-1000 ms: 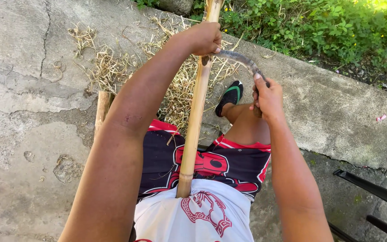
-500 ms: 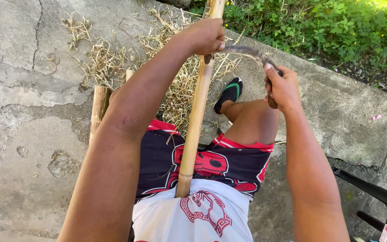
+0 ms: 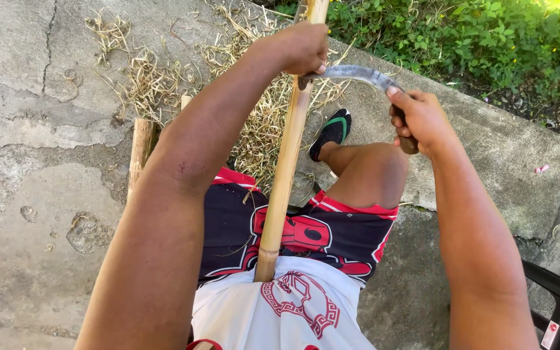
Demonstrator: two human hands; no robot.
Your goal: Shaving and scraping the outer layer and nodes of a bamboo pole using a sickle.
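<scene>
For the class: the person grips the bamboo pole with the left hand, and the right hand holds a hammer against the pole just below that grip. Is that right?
One detail is wrong. The head view shows the right hand holding a curved blade, not a hammer. The rest stands: the left hand grips the bamboo pole, and the blade's tip meets the pole just below that grip.

A long, pale yellow bamboo pole (image 3: 284, 168) runs up the middle of the view, its lower end against the person's waist and its upper end passing out of the top edge. It leans slightly to the right as it rises. A curved knife (image 3: 358, 76) with a dull grey metal blade lies across the pole near its upper part, the blade's tip touching the pole and its dark handle off to the right.
</scene>
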